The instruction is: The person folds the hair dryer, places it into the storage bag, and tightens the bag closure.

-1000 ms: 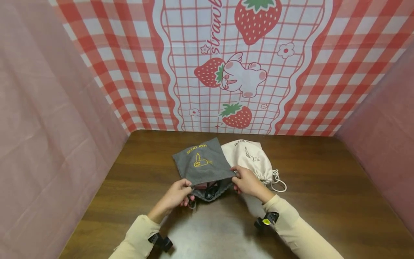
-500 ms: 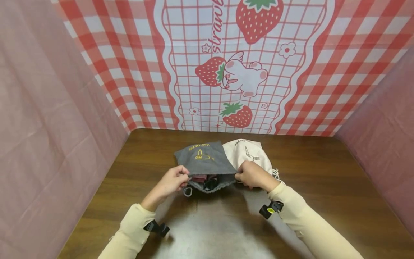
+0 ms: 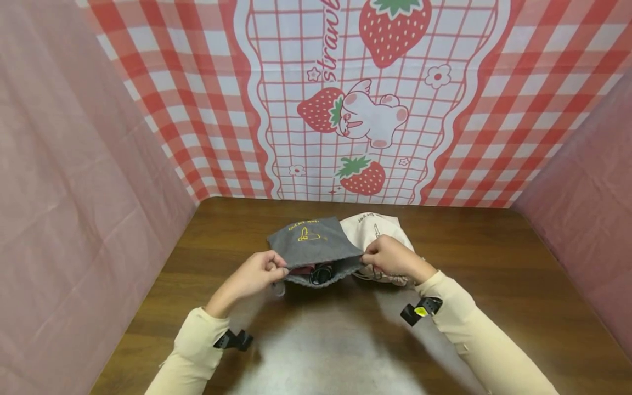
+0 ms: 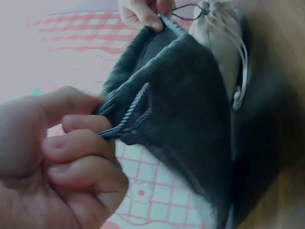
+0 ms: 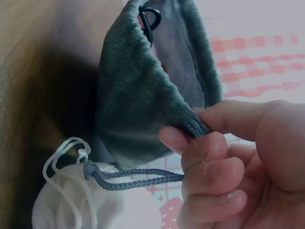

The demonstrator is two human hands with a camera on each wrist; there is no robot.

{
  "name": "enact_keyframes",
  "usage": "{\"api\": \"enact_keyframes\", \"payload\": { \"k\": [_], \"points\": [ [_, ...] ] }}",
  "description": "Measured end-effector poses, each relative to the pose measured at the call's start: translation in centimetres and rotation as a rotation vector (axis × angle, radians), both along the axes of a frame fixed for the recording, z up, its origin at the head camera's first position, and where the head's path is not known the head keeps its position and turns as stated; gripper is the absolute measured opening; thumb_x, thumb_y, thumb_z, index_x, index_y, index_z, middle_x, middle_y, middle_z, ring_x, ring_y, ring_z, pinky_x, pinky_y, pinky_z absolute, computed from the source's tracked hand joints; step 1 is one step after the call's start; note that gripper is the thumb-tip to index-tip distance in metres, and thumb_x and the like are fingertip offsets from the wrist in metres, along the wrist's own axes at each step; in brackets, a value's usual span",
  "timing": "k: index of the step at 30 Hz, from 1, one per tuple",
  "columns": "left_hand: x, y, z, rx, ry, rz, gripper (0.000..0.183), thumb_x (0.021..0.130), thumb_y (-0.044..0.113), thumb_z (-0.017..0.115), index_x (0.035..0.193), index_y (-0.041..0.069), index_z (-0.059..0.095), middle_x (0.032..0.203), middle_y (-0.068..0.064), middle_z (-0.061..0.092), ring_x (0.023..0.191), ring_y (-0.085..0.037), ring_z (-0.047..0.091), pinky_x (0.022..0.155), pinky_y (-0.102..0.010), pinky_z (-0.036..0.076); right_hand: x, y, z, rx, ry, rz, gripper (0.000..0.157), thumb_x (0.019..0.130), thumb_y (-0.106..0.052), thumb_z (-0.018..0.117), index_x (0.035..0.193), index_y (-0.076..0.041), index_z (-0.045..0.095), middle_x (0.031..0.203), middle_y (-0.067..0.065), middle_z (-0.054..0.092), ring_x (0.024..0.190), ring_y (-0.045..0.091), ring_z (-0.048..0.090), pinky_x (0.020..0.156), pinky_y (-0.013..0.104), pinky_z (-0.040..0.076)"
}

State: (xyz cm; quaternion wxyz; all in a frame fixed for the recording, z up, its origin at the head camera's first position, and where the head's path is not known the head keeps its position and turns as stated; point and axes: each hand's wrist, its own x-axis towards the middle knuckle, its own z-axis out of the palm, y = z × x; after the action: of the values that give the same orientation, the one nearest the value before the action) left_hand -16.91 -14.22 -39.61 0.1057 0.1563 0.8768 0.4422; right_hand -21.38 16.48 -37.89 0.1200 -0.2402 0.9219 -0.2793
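Observation:
A grey drawstring bag (image 3: pixel 316 241) with a yellow hair dryer print lies on the table, its mouth toward me and spread apart. My left hand (image 3: pixel 257 271) pinches the left corner of the mouth, and some grey cord (image 4: pixel 138 107) runs to its fingers in the left wrist view. At the right corner, my right hand (image 3: pixel 392 257) pinches the rim; a grey drawstring loop (image 5: pixel 138 177) reaches its curled fingers in the right wrist view. Inside the mouth show a coiled black cable (image 3: pixel 322 273) and part of something reddish-pink, mostly hidden.
A full white drawstring bag (image 3: pixel 362 227), also marked "Dryer", lies behind and right of the grey one, partly covered by it and my right hand. Brown wooden tabletop (image 3: pixel 316 351) extends in front. A strawberry-print cloth (image 3: pixel 365 120) hangs behind, with pink cloth at both sides.
Both hands, holding the grey bag's mouth corners, have lifted the rim and shifted it away from me. The bag's front panel now bulges and tilts more.

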Motion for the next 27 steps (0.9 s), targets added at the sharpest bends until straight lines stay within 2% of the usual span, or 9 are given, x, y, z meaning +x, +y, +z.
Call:
{"api": "enact_keyframes", "payload": {
  "k": [4,8,11,16,18,22,25,27],
  "points": [
    [0.3,-0.3,0.4,-0.096,0.052,-0.065,0.030,0.084,0.024,0.062,0.104,0.001,0.060,0.058,0.005,0.048,0.052,-0.003,0.041,0.050,-0.019,0.036,0.1,0.4,0.1,-0.011,-0.009,0.019,0.037,0.083,-0.028,0.063,0.059,0.000,0.058,0.043,-0.009,0.040,0.038,0.005,0.039,0.046,0.023,0.038],
    [0.6,-0.7,0.6,-0.200,0.102,-0.106,0.031,0.083,0.026,0.062,0.104,0.002,0.063,0.061,0.003,0.055,0.054,-0.003,0.045,0.053,-0.019,0.039,0.2,0.6,0.1,0.036,0.034,0.078,0.036,0.079,-0.032,0.067,0.057,-0.004,0.059,0.046,-0.011,0.040,0.044,0.002,0.038,0.048,0.019,0.036],
    [0.7,-0.9,0.6,-0.265,0.131,-0.128,0.026,0.083,0.025,0.063,0.098,0.005,0.066,0.065,0.002,0.061,0.055,-0.001,0.049,0.055,-0.018,0.041,0.3,0.7,-0.1,0.076,0.046,0.130,0.030,0.076,-0.031,0.069,0.057,-0.010,0.061,0.049,-0.011,0.044,0.047,0.000,0.038,0.049,0.018,0.034],
    [1.0,-1.1,0.4,-0.353,0.190,-0.164,0.014,0.083,0.025,0.063,0.078,0.013,0.070,0.067,0.002,0.066,0.055,0.001,0.048,0.054,-0.017,0.040,0.6,0.9,-0.3,0.064,-0.015,0.186,0.016,0.078,-0.022,0.067,0.064,-0.015,0.067,0.052,-0.002,0.053,0.044,-0.001,0.039,0.046,0.018,0.036],
    [1.0,-1.1,0.3,-0.377,0.193,-0.173,0.015,0.082,0.024,0.063,0.072,0.016,0.069,0.062,0.002,0.064,0.053,0.000,0.046,0.053,-0.017,0.038,0.6,1.0,-0.4,0.063,0.002,0.226,0.015,0.079,-0.019,0.067,0.065,-0.014,0.068,0.053,-0.003,0.054,0.045,-0.001,0.039,0.046,0.018,0.036],
    [1.0,-1.0,0.3,-0.428,0.225,-0.221,0.014,0.080,0.024,0.066,0.069,0.016,0.069,0.058,0.007,0.060,0.052,0.000,0.044,0.052,-0.017,0.037,0.7,1.0,-0.9,0.079,0.100,0.283,0.013,0.079,-0.018,0.066,0.066,-0.015,0.069,0.057,-0.009,0.059,0.052,-0.004,0.040,0.053,0.015,0.036],
    [1.0,-1.1,0.1,-0.468,0.300,-0.249,0.013,0.078,0.026,0.066,0.069,0.018,0.069,0.061,0.012,0.060,0.056,0.000,0.049,0.055,-0.019,0.039,0.6,1.0,-1.2,0.076,0.130,0.269,0.015,0.080,-0.019,0.065,0.065,-0.016,0.068,0.057,-0.009,0.059,0.053,-0.004,0.040,0.055,0.016,0.037],
    [1.0,-1.1,-0.1,-0.475,0.350,-0.241,0.013,0.079,0.029,0.066,0.070,0.019,0.069,0.064,0.015,0.059,0.061,-0.002,0.052,0.059,-0.020,0.041,0.6,1.2,-1.2,0.065,0.143,0.260,0.017,0.081,-0.019,0.064,0.065,-0.017,0.066,0.057,-0.008,0.057,0.054,-0.003,0.039,0.056,0.016,0.037]
  ]
}}
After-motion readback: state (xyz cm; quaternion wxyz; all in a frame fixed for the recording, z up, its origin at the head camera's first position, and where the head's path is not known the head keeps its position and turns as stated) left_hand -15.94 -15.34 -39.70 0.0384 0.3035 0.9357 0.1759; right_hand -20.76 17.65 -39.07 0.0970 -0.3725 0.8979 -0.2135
